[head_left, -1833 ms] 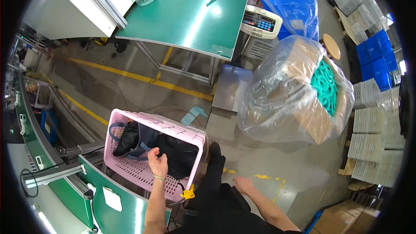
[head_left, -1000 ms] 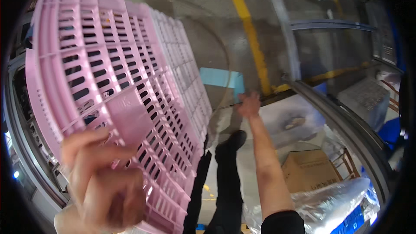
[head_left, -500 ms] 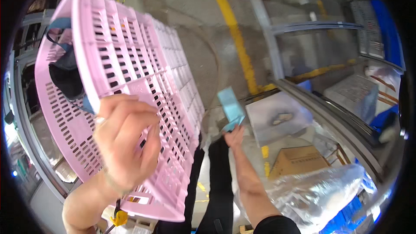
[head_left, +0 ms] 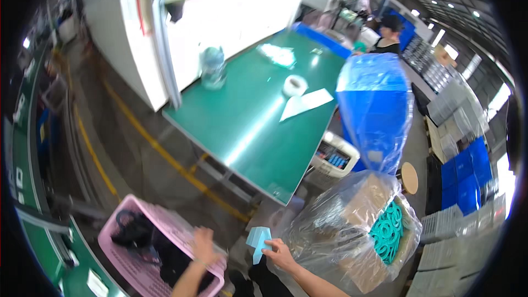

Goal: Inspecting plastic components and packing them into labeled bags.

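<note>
My right hand (head_left: pixel 280 254) pinches a light-blue folded sheet (head_left: pixel 258 240) at its edge, low in the middle of the view; whether it is paper or plastic I cannot tell. To the left, my left hand (head_left: pixel 205 246) is over the near right rim of a pink slotted plastic basket (head_left: pixel 124 247). Blur softens that hand, but its fingers look apart and not wrapped round the rim. Inside the basket lie black items with dark straps (head_left: pixel 135 230).
A green-topped table (head_left: pixel 242 126) bears a white roll (head_left: pixel 295 85) and plastic bags. Right of me, a clear-plastic-lined carton (head_left: pixel 357 203) holds teal rings (head_left: pixel 388 234). Behind it stands a plastic-covered blue bin (head_left: pixel 368 104). A person (head_left: pixel 389 36) is beyond the table.
The pink basket has dropped from its raised, tilted position to lower left, and my left hand has come off its rim grip. My view has swung up to the table; the right hand keeps the sheet.
</note>
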The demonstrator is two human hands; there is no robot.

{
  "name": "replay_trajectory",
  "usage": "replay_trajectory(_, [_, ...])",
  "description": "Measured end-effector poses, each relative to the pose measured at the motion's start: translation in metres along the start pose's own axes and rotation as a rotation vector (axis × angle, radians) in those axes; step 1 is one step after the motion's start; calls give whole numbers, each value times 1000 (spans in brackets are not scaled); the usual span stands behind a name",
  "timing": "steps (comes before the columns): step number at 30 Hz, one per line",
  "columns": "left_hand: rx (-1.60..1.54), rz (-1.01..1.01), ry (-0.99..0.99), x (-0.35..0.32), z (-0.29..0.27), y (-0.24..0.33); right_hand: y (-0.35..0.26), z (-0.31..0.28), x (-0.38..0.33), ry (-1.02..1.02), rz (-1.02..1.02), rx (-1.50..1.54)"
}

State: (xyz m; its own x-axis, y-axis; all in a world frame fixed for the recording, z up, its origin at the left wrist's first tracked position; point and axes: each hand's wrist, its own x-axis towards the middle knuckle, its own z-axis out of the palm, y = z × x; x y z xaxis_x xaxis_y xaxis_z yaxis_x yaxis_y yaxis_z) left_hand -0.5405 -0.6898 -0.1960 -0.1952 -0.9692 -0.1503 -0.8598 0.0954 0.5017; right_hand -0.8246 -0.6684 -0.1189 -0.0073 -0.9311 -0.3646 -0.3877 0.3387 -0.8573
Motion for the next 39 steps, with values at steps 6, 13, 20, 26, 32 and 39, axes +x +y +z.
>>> replay_trajectory(6, [-266,286,442,-3,-15,171,-76,-56,-40,-157,152,762])
replay_trajectory(13, [-755,217,322,39,-48,209,-121,-99,-36,-371,29,999])
replay_trajectory(20, [-1844,-272,93,91,-63,236,-99,-129,9,203,-286,400])
replay_trajectory(26, [-2081,-304,-78,142,-88,254,-75,-136,35,196,-77,651])
replay_trajectory(32, [-2143,-410,-178,195,-106,246,-78,-126,72,372,-171,445])
replay_trajectory(39, [-2080,-480,-199,273,-126,218,-121,-128,158,53,49,1206])
